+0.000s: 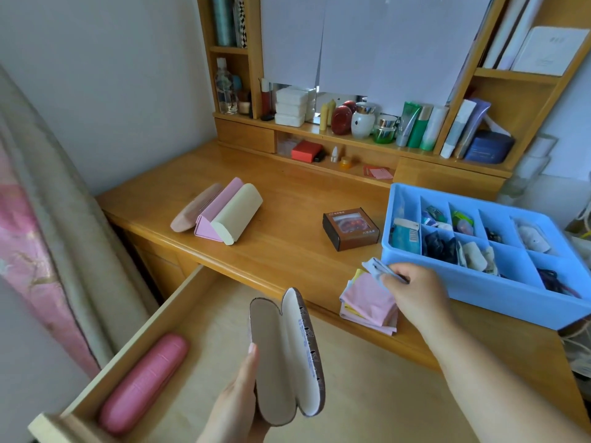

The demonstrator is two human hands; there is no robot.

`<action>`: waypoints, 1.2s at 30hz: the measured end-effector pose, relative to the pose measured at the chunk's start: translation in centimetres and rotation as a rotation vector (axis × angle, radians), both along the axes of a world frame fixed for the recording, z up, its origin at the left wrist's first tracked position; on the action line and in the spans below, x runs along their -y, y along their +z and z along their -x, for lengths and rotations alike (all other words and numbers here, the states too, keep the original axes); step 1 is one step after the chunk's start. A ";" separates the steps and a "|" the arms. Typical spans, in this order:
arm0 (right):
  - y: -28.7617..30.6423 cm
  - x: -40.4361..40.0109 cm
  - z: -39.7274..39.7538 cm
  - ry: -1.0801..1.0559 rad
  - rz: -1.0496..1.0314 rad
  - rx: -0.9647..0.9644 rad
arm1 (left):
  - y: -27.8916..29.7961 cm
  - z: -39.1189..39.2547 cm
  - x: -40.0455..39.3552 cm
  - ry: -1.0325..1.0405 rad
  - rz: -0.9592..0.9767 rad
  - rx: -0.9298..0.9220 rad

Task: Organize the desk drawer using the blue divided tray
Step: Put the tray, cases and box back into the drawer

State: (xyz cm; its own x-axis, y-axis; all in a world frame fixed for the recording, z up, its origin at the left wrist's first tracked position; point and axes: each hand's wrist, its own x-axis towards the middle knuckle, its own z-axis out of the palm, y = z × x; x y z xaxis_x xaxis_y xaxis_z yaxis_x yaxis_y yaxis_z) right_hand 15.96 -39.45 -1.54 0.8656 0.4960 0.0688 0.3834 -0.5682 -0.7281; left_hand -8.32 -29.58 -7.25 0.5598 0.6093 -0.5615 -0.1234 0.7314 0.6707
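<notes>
The blue divided tray stands on the desk at the right, with small items in most of its compartments. My right hand pinches a light blue cloth just above a stack of folded pink and yellow cloths at the desk's front edge. My left hand holds an open brown glasses case over the open drawer. A pink oblong case lies in the drawer's front left corner.
Three glasses cases, beige, pink and cream, lie side by side on the desk's left part. A small brown box sits beside the tray. Shelves behind hold bottles, jars and books. A mattress leans at the left.
</notes>
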 end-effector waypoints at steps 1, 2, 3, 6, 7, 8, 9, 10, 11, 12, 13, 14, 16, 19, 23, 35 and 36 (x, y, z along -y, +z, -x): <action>0.7 0.0 0.7 -0.016 -0.092 0.044 | -0.2 -0.1 0.1 -0.025 -0.019 0.018; 1.5 -0.3 1.9 0.006 -0.196 0.119 | 0.0 -0.1 0.3 -0.030 -0.015 -0.001; 2.3 -0.7 3.4 0.066 -0.305 0.211 | -0.4 -0.2 0.4 -0.054 -0.017 -0.007; 3.6 -2.4 8.1 0.344 -0.364 0.406 | 0.3 -0.7 1.3 -0.129 -0.054 -0.039; 3.3 -3.0 9.1 0.439 -0.268 0.428 | 0.4 -0.9 1.6 -0.129 -0.056 -0.020; 2.8 -3.6 10.0 0.520 -0.114 0.430 | 0.6 -1.1 1.9 -0.113 -0.048 -0.021; 2.3 -4.0 10.6 0.568 0.038 0.444 | 0.8 -1.4 2.2 -0.096 -0.042 -0.003; 2.1 -4.1 10.8 0.567 0.152 0.502 | 1.1 -1.5 2.4 -0.077 -0.028 0.010; 1.9 -4.0 10.8 0.549 0.193 0.577 | 1.2 -1.5 2.5 -0.066 -0.013 0.020; 2.0 -3.8 10.9 0.534 0.187 0.641 | 1.4 -1.5 2.6 -0.061 0.000 0.009; 2.2 -3.7 10.9 0.527 0.167 0.718 | 1.4 -1.4 2.7 -0.058 0.010 -0.005; 2.5 -3.5 11.0 0.513 0.173 0.784 | 1.4 -1.3 2.8 -0.055 0.023 -0.021; 2.6 -3.2 11.2 0.515 0.206 0.895 | 1.5 -1.1 3.0 -0.049 0.031 -0.031; 2.1 -2.8 12.2 0.607 0.376 0.842 | 1.8 -1.3 3.4 -0.034 -0.002 0.013; 0.9 -2.6 12.6 0.677 0.495 0.772 | 2.0 -1.4 3.8 -0.051 -0.048 -0.010; 0.4 -2.8 11.6 0.859 0.462 0.587 | 1.7 -1.7 3.1 0.004 -0.066 0.004; 0.6 -2.6 11.2 0.803 0.299 0.553 | 1.5 -1.5 2.8 0.005 -0.070 -0.004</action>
State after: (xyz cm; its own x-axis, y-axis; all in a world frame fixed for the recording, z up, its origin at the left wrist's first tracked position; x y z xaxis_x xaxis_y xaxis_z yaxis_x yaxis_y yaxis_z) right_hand 4.79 -36.85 -0.95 0.1546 0.9785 0.1362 0.9710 -0.1250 -0.2039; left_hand -6.80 -32.38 -5.74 0.5541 0.6501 -0.5200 -0.1241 0.6821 0.7206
